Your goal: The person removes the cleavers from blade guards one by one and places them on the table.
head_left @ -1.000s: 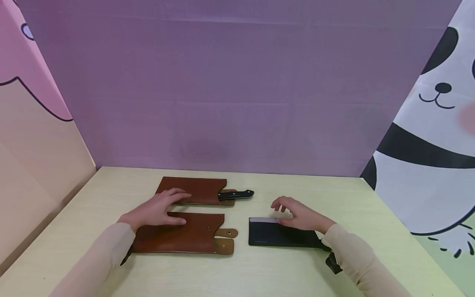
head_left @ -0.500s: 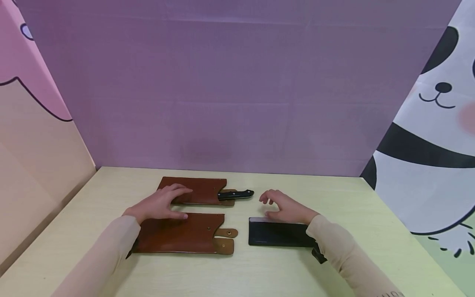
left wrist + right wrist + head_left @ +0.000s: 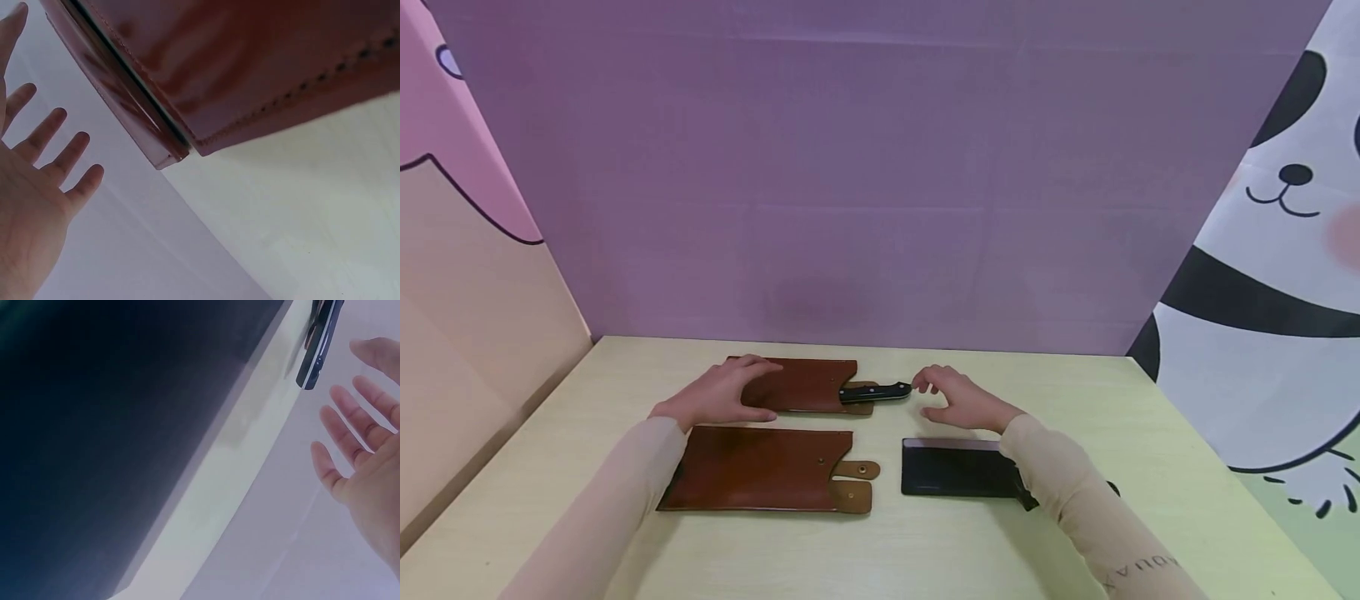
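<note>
My left hand (image 3: pixel 718 396) is over the left end of the far brown leather sheath (image 3: pixel 816 385), fingers spread and holding nothing. A knife sits in that sheath, and its black riveted handle (image 3: pixel 880 392) sticks out to the right. My right hand (image 3: pixel 966 404) hovers with loosely bent fingers, its fingertips right by the end of that handle, gripping nothing. Below it lies a broad black-bladed cleaver (image 3: pixel 951 471) with a pale edge; the right sleeve covers most of its handle. Nearer me lies a second brown sheath (image 3: pixel 760 471), its snap strap (image 3: pixel 859 470) unfastened.
Everything lies on a pale wood-toned table (image 3: pixel 820 558). A purple cloth backdrop (image 3: pixel 880 183) stands behind the far edge. Cartoon-printed sheets flank both sides, with a panda (image 3: pixel 1285 275) on the right.
Both hands have moved farther away from me across the table. The right hand has also shifted left, from over the cleaver to the knife handle's end. The sheaths and cleaver stay put.
</note>
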Demonstrator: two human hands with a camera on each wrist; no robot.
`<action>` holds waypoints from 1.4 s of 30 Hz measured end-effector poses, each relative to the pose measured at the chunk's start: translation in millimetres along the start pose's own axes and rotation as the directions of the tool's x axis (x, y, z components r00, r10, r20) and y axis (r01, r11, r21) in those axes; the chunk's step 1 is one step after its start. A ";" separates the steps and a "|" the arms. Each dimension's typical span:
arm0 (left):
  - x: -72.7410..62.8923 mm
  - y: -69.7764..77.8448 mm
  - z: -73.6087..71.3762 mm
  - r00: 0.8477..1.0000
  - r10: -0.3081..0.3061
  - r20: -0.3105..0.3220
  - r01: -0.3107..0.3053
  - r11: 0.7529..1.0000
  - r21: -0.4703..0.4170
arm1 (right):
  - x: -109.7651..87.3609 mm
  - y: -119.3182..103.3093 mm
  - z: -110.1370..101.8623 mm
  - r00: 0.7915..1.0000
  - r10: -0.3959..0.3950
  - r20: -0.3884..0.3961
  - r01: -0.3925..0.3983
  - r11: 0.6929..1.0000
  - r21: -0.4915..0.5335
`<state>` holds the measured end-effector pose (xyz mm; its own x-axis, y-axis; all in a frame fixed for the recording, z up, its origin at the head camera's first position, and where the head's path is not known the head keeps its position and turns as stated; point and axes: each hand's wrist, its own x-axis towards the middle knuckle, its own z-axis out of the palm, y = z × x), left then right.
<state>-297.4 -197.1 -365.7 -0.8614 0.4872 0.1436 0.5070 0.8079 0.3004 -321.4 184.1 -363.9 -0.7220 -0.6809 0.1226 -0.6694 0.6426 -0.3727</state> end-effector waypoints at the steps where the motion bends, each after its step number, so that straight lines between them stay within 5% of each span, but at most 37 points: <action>1: 0.7 -0.7 -0.5 1.000 -0.009 0.004 0.009 1.000 0.004 | 1.7 -0.8 -0.1 1.000 0.006 -0.001 -0.006 1.000 0.000; 24: 17.0 -3.4 -1.9 0.999 -0.046 -0.022 0.047 0.998 0.029 | 37.7 -3.3 11.6 0.995 0.101 -0.005 -0.101 0.995 -0.025; 42: 26.5 -17.2 19.2 0.991 -0.132 0.023 0.131 0.991 0.035 | 50.6 -1.3 25.7 0.993 0.115 0.002 -0.115 0.993 -0.036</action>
<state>-328.4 -191.8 -385.1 -0.9200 0.3835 0.0811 0.3902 0.8761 0.2832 -352.6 139.8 -380.8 -0.7940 -0.6030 0.0769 -0.5876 0.7289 -0.3513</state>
